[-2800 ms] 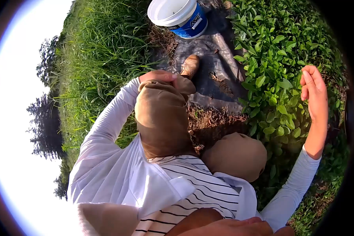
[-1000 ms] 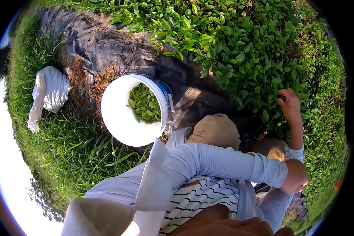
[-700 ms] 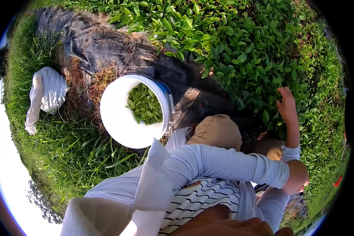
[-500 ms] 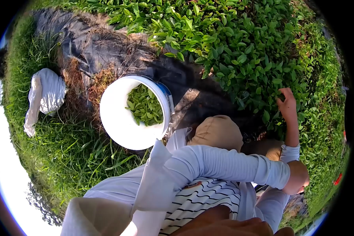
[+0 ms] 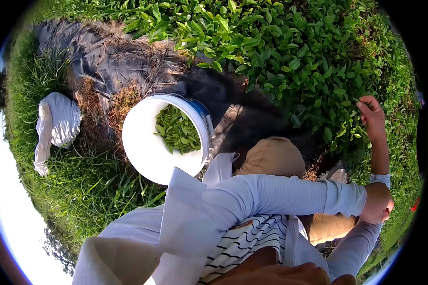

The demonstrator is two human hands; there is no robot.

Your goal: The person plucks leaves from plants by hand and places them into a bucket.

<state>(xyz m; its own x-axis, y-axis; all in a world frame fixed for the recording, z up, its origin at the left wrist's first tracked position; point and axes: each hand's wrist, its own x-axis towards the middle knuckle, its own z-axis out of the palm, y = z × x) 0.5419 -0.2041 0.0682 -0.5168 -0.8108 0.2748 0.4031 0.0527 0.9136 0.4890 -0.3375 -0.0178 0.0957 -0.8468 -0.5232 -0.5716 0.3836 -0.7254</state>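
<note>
My right hand (image 5: 372, 114) is at the edge of a leafy green bush that looks like tea (image 5: 290, 61). Its thumb and forefinger are pinched together on what looks like a small leafy shoot. My left hand (image 5: 377, 204) is a closed fist, crossed over my right forearm; whatever it may hold is hidden. Picked green leaves (image 5: 178, 130) lie in the bottom of a white bucket (image 5: 140, 137), which is tilted in my view and has a blue patch on its outside. The bucket stands left of my bent knee (image 5: 273, 159), apart from both hands.
Black ground sheeting (image 5: 114, 57) with dry grass on it runs between the bushes and tall green grass (image 5: 104, 185). A white sack (image 5: 64, 118) lies on the grass at the left. One shoe (image 5: 336, 174) shows beneath the bush.
Both my hands have shifted right. My right hand's fingers, apart before, are now pinched together at the bush. My left hand stays closed, and a shoe has come into view.
</note>
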